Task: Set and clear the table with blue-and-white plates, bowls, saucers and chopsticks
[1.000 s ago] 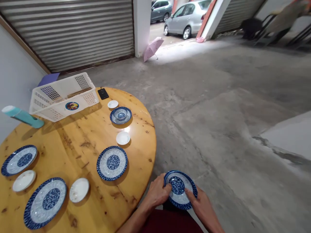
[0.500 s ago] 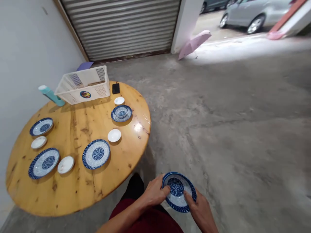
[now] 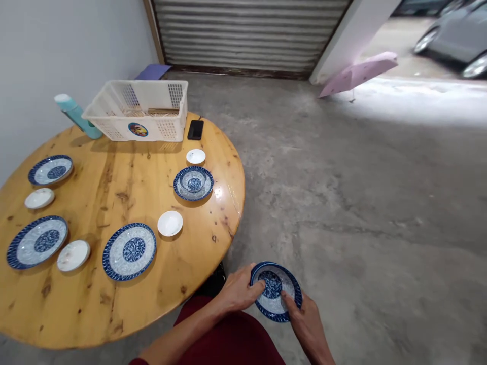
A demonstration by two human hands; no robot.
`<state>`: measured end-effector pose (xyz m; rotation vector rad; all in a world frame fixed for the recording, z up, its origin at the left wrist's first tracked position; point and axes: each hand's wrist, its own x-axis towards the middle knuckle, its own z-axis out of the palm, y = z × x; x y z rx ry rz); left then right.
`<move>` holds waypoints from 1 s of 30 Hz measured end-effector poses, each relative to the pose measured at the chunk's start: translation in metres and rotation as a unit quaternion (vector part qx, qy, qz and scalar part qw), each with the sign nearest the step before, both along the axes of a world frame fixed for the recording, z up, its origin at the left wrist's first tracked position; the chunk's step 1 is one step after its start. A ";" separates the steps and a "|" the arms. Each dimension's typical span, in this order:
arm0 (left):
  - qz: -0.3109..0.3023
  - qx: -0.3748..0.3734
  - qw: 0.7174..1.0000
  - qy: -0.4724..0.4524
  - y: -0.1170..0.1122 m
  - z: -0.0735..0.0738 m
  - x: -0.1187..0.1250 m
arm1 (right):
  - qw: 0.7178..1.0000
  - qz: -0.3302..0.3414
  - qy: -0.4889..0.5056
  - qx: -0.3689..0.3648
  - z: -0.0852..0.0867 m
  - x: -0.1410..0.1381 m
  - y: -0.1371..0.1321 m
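1. Left hand (image 3: 240, 289), right hand (image 3: 307, 318): both pinching blue-and-white round ceramic dish (image 3: 273, 288), thumbs inside.
2. Dish near, right of round yellow wooden counter (image 3: 146, 190), above grey concrete floor (image 3: 365, 203).

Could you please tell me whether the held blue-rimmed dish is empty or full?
Empty: the blue-rimmed dish shows its patterned inside; only the left hand and right hand overlap it.

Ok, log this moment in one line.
left hand: holds blue dish | right hand: same dish | dish: beside table | on table: basket, phone
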<state>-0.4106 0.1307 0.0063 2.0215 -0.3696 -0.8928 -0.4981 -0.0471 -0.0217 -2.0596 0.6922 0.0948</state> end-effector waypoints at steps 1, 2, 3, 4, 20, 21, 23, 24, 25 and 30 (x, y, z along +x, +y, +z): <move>0.005 -0.003 1.000 -0.005 -0.003 0.003 0.012 | 1.000 0.008 0.000 0.001 0.003 0.014 -0.005; 0.011 -0.004 1.000 -0.010 -0.005 0.006 0.024 | 1.000 0.015 -0.003 0.004 0.005 0.028 -0.008; 0.020 -0.005 1.000 -0.016 -0.006 0.008 0.035 | 1.000 0.022 -0.006 0.006 0.008 0.043 -0.011; 0.034 -0.006 0.999 -0.023 -0.006 0.010 0.046 | 0.999 0.030 -0.011 0.006 0.011 0.059 -0.012; 0.302 0.276 0.895 -0.178 0.078 0.054 0.203 | 0.934 0.330 -0.131 -0.029 0.056 0.336 0.086; 0.313 0.292 0.885 -0.181 0.084 0.053 0.211 | 0.929 0.347 -0.126 -0.027 0.055 0.349 0.094; 0.334 0.313 0.871 -0.179 0.093 0.050 0.226 | 0.921 0.376 -0.107 -0.012 0.052 0.371 0.107; 0.343 0.320 0.866 -0.173 0.097 0.048 0.233 | 0.917 0.387 -0.093 -0.002 0.051 0.381 0.113; 0.351 0.324 0.863 -0.165 0.100 0.046 0.239 | 0.914 0.398 -0.080 0.008 0.049 0.389 0.118; 0.390 0.327 0.853 -0.116 0.111 0.032 0.265 | 0.885 0.463 -0.047 0.008 0.039 0.425 0.131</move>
